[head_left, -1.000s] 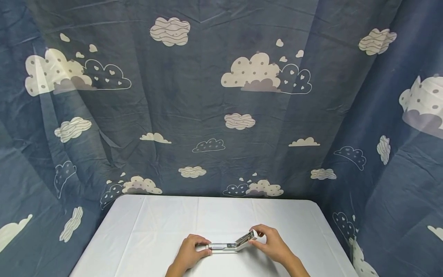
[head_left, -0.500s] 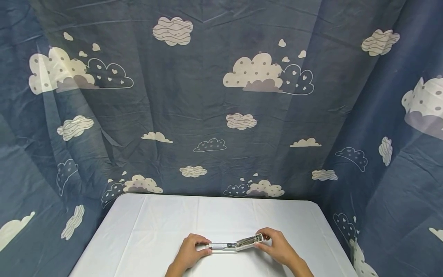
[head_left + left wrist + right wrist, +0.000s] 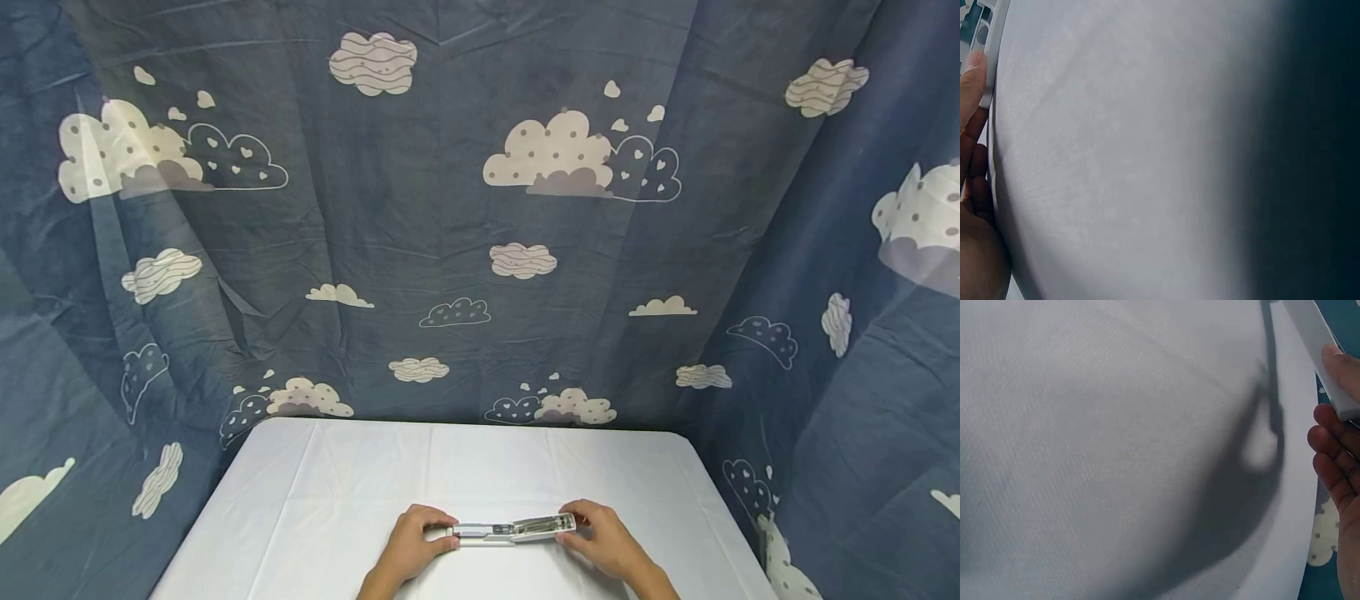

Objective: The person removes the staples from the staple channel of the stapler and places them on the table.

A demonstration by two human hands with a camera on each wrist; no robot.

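Note:
A white stapler [image 3: 487,542], hinged wide open, lies across the front part of the table, with metal parts showing inside both halves. At its left end, my left hand [image 3: 408,546] pinches the lower half between thumb and fingers. My right hand [image 3: 606,546] holds the far end of the other half, which slants slightly up to the right. Only a corner of the stapler [image 3: 996,62] shows in the left wrist view, beside the thumb. In the right wrist view, the thumb lies on the white outer side of the raised half [image 3: 1313,340], fingers below its end.
A white cloth covers the table [image 3: 360,467], whose rounded back edge meets a dark blue curtain [image 3: 420,217] with cloud prints. More curtain hangs at the left and right sides. The right hand's shadow falls on the cloth.
The right hand has swung the stapler's raised half down and to the right, from a steep slant to nearly in line with the other half. The left hand has stayed in place.

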